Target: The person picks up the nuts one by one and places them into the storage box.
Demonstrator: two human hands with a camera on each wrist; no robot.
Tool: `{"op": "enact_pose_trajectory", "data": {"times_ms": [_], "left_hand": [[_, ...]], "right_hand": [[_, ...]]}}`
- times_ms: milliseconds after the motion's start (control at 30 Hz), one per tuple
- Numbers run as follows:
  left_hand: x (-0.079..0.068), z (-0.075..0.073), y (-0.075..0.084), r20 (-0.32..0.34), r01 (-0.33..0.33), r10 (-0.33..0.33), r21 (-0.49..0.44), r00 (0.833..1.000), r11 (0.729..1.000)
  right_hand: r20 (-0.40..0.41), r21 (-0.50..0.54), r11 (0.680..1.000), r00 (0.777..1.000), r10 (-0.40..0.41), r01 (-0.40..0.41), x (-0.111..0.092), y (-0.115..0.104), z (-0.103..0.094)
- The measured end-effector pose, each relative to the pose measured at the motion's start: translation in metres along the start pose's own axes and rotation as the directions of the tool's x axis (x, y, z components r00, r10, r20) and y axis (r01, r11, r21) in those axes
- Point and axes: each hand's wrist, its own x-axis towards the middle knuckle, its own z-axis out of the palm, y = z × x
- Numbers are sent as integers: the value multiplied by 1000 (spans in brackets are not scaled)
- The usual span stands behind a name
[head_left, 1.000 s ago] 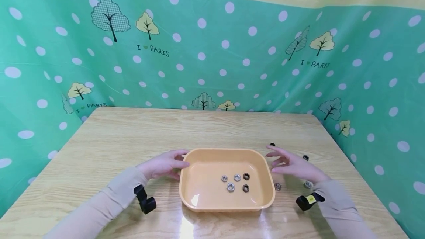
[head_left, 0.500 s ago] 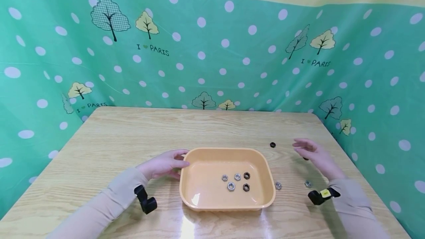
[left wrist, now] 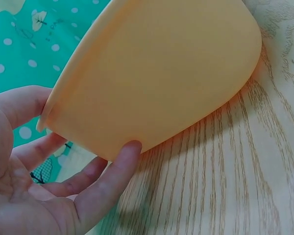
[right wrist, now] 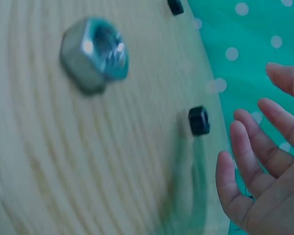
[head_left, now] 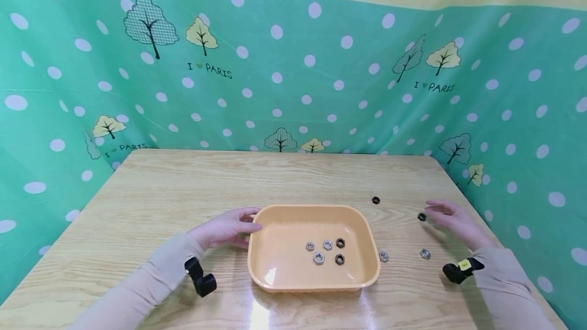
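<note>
A peach plastic tray [head_left: 284,274] sits on the table with several hex nuts inside, some silver [head_left: 318,258] and some black [head_left: 340,259]. At its left end my left hand [head_left: 229,228] holds the rim, thumb over the edge; in the left wrist view the fingers touch the outer wall [left wrist: 176,68]. My right hand [head_left: 454,220] hovers just right of a black nut [head_left: 422,217] on the table. The right wrist view has that hand [right wrist: 267,171] with fingers spread and holding nothing, apart from the black nut [right wrist: 199,120]; a silver nut [right wrist: 95,56] is nearer the camera.
Another black nut [head_left: 376,200] lies behind the tray's right corner. One silver nut [head_left: 383,256] is close beside the tray's right wall, another [head_left: 425,254] farther right. A green dotted cloth [head_left: 293,80] hangs around the wooden table [head_left: 183,177].
My right hand has moved right from beside the tray's right rim, passing over the black nut to its far side. The left hand and tray have stayed in place.
</note>
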Motion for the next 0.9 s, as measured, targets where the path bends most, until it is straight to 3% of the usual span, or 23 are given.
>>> {"op": "enact_pose_trajectory", "data": {"times_ms": [400,633,900], "left_hand": [[-4,2,-1,11,-30,31,-33,999,999],[-3,2,-4,2,-36,36,-53,999,998],[-3,2,-4,3,-30,31,-65,1000,997]], "right_hand": [[13,-131,990,998,62,-60,7,11,1],[85,-138,990,996,31,-19,16,13,3],[77,-196,981,997,15,0,14,16,4]]}}
